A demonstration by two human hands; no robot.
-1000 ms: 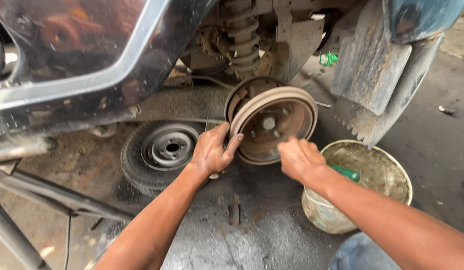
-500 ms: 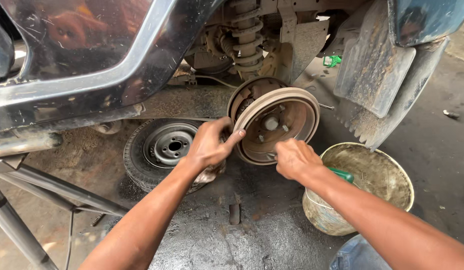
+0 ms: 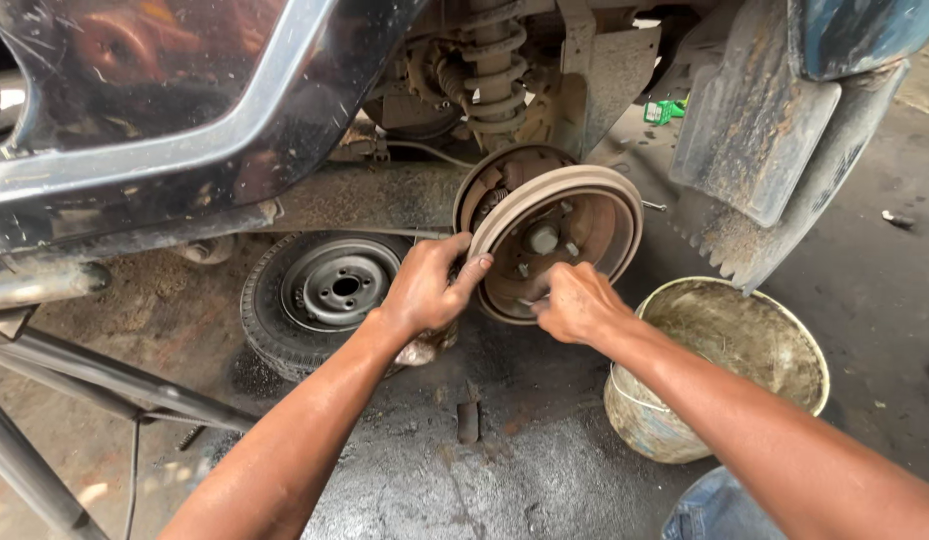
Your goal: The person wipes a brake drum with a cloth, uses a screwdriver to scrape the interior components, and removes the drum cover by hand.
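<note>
Drum (image 3: 560, 240) (rusty brake drum) sat on the hub under the raised vehicle, tilted off its backing plate (image 3: 490, 185), just below the coil spring (image 3: 495, 60). Left hand (image 3: 425, 290) gripped the drum's left rim, fingers (image 3: 463, 262) curled over the edge, thumb (image 3: 477, 275) pressed on the rim face. Right hand (image 3: 575, 300) was closed at the drum's lower edge, fingers bent inward on the rim; could not tell if it pinched anything small. Both forearms reached in from the bottom of the view.

A wheel (image 3: 320, 300) lay flat on the floor (image 3: 505, 490) left of the drum, just behind the left hand. A dirty bucket (image 3: 720, 370) stood right of the right arm, near the drum. Mud flap (image 3: 755, 120) hung above the bucket. Dark body panel (image 3: 185, 120) filled the top left. A small dark tool (image 3: 469, 420) (kind unclear) lay on the wet floor between the arms.
</note>
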